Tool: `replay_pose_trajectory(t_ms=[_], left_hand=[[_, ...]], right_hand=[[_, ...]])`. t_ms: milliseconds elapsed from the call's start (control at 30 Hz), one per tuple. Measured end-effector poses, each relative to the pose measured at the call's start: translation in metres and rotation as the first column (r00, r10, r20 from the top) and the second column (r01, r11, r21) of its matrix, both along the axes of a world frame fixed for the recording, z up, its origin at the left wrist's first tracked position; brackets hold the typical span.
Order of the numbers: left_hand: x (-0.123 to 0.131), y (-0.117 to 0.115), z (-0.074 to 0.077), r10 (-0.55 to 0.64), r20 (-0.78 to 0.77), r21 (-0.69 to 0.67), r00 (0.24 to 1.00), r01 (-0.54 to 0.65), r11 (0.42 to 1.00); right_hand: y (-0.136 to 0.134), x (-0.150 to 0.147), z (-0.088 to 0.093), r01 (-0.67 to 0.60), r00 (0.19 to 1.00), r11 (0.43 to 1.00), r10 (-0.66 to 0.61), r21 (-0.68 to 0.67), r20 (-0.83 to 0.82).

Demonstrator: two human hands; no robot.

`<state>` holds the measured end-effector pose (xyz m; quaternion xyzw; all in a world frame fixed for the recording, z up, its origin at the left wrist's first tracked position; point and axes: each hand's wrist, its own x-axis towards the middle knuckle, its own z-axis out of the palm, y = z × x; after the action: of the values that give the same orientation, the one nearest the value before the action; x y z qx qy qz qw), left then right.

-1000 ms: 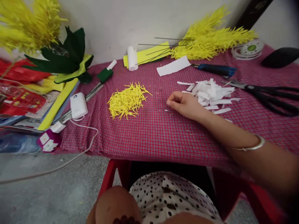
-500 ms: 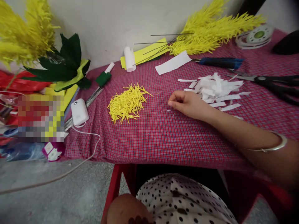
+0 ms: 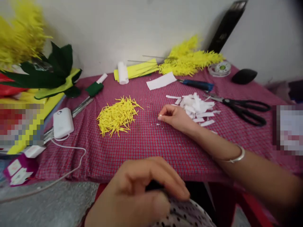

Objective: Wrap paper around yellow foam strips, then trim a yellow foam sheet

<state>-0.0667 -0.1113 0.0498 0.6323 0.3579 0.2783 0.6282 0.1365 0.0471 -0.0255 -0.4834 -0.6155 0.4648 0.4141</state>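
My right hand [image 3: 177, 119] rests on the checked tablecloth [image 3: 132, 151] with thumb and forefinger pinched together. What lies in the pinch, if anything, is too small to make out. Just behind that hand is a heap of white paper strips [image 3: 196, 105]. To its left sits a pile of twisted yellow paper pieces [image 3: 117, 116]. Close to the camera, my left hand [image 3: 123, 192] hangs over the near table edge and lap, slightly blurred. Its fingers are curved, the thumb stands apart from them, and nothing shows between.
Black-handled scissors [image 3: 246, 108] lie at right, near a blue utility knife [image 3: 197, 84] and a white paper strip [image 3: 162, 81]. Yellow fringed stems [image 3: 189, 61] lie by the wall. At left are a white power bank [image 3: 63, 123] with its cable, wires and dark green leaves [image 3: 59, 63].
My left hand has come into view at the bottom centre. The camera has shifted, so the table appears lower and further left. My right hand keeps its pinch beside the white strips.
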Motion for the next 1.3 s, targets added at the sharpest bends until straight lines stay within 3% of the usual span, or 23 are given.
replay_pose_trajectory(t_ms=[67, 133, 200, 267, 333, 433, 533, 600, 733, 867, 1067, 1200, 1300], left_hand=[[0.017, 0.039, 0.009, 0.064, -0.074, 0.013, 0.995, -0.063, 0.998], [0.03, 0.072, 0.008, 0.21, -0.238, 0.183, 0.948, -0.168, 0.969], [0.037, 0.1, -0.002, 0.358, -0.359, 0.432, 0.862, -0.187, 0.882], [0.042, 0.124, -0.016, 0.452, -0.446, 0.575, 0.773, -0.139, 0.806], [0.047, 0.143, -0.029, 0.458, -0.496, 0.59, 0.738, -0.102, 0.801], [0.051, 0.16, -0.04, 0.345, -0.475, 0.489, 0.809, -0.083, 0.868], [0.054, 0.164, -0.048, 0.181, -0.333, 0.283, 0.925, -0.085, 0.955], [0.053, 0.163, -0.054, 0.175, -0.252, 0.237, 0.952, -0.115, 0.965], [0.05, 0.161, -0.065, 0.313, -0.289, 0.373, 0.905, -0.195, 0.907], [0.046, 0.159, -0.067, 0.359, -0.367, 0.489, 0.858, -0.151, 0.859], [0.046, 0.156, -0.065, 0.323, -0.437, 0.592, 0.839, -0.003, 0.806], [0.046, 0.154, -0.063, 0.338, -0.299, 0.604, 0.892, -0.097, 0.791], [0.048, 0.151, -0.061, 0.356, -0.133, 0.604, 0.925, -0.209, 0.769]], right_hand=[[0.0, -0.001, 0.001, 0.016, 1.0, 0.999, -0.016, -0.042, -0.019], [0.0, -0.002, 0.001, 0.003, 1.0, 0.999, -0.004, -0.035, -0.021], [-0.001, -0.002, 0.002, -0.016, 1.0, 1.0, 0.016, -0.02, -0.022], [-0.002, -0.002, 0.004, -0.027, 0.999, 1.0, 0.027, -0.01, -0.021], [-0.003, -0.002, 0.006, -0.029, 0.999, 1.0, 0.029, -0.002, -0.019], [-0.004, 0.0, 0.009, -0.028, 1.0, 1.0, 0.028, -0.003, -0.013], [-0.005, -0.001, 0.012, -0.025, 0.998, 0.998, 0.022, -0.051, -0.058], [-0.007, -0.002, 0.013, -0.03, 0.992, 0.993, 0.016, -0.116, -0.122], [-0.011, -0.006, 0.014, -0.05, 0.972, 0.97, -0.008, -0.239, -0.233], [-0.011, -0.006, 0.014, -0.07, 0.957, 0.953, -0.019, -0.296, -0.289], [-0.009, -0.002, 0.015, -0.074, 0.987, 0.986, 0.051, -0.149, -0.149], [-0.009, 0.0, 0.015, -0.064, 0.997, 0.995, 0.06, -0.073, -0.058], [-0.01, 0.0, 0.014, -0.13, 0.991, 0.987, 0.133, -0.096, 0.019]])
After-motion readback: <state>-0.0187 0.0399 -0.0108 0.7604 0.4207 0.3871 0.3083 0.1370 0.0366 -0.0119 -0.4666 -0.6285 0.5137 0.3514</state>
